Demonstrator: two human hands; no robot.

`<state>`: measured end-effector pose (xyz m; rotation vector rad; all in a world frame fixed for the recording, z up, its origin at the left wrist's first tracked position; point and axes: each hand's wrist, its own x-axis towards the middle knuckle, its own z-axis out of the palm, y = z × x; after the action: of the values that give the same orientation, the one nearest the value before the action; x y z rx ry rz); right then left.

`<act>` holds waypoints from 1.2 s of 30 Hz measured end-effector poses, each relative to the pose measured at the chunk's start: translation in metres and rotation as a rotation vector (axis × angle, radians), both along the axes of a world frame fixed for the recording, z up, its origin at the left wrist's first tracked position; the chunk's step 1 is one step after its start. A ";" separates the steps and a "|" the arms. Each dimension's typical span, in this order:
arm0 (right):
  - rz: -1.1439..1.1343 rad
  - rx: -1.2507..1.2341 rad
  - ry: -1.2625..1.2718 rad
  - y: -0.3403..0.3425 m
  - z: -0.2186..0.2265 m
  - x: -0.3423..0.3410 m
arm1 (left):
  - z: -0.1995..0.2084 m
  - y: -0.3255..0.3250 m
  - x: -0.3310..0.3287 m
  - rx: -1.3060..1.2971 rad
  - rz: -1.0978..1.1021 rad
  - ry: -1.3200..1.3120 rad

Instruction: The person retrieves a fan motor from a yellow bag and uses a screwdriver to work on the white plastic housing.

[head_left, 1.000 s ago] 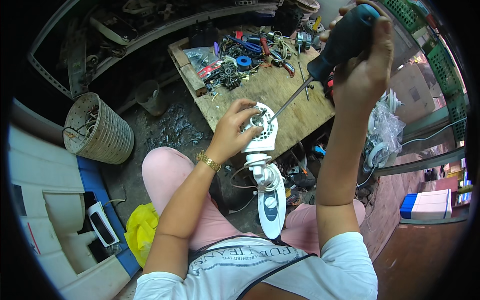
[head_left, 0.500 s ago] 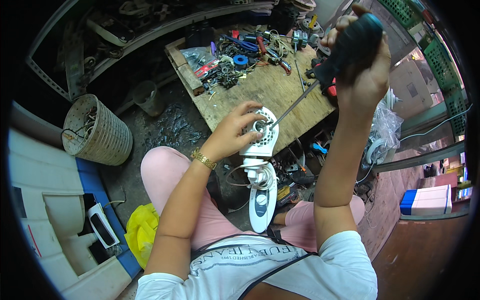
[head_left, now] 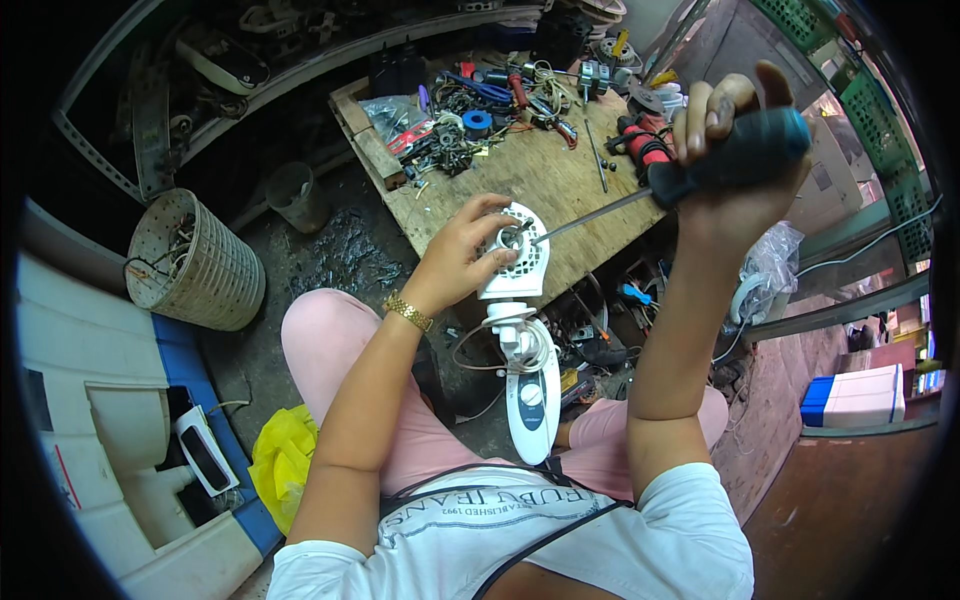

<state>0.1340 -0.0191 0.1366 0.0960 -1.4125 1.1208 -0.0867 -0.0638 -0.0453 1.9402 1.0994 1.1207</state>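
A white electric fan body, without visible blades, stands between my legs and the bench. Its perforated motor housing (head_left: 525, 283) rests at the bench edge, and the oval control panel with a knob (head_left: 531, 396) points toward me. My left hand (head_left: 462, 252) grips the housing, thumb and fingers around its round middle opening. My right hand (head_left: 745, 205) is closed around the dark handle of a long screwdriver (head_left: 735, 155), raised to the right. The screwdriver's shaft slants down to the left, its tip at the housing close to my left fingers. A pale cord (head_left: 541, 345) is coiled around the fan's neck.
The wooden bench (head_left: 480, 205) carries a pile of small parts, a blue tape roll (head_left: 478, 122) and a red power tool (head_left: 643, 142). A ribbed white bucket (head_left: 205, 265) stands left, near a yellow plastic bag (head_left: 283, 460). Loose parts lie below the bench's right side.
My right hand has swung lower and to the right, so the screwdriver lies at a flatter slant. The fan has shifted slightly; my left hand keeps its grip.
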 end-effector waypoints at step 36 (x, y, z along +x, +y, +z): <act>-0.061 0.077 0.015 -0.030 0.007 -0.044 | -0.007 0.003 0.004 0.133 0.052 -0.008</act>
<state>0.0901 -0.0491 0.1440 0.1153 -1.4366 1.0143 -0.0831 -0.0609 -0.0522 2.0168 1.1017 1.2567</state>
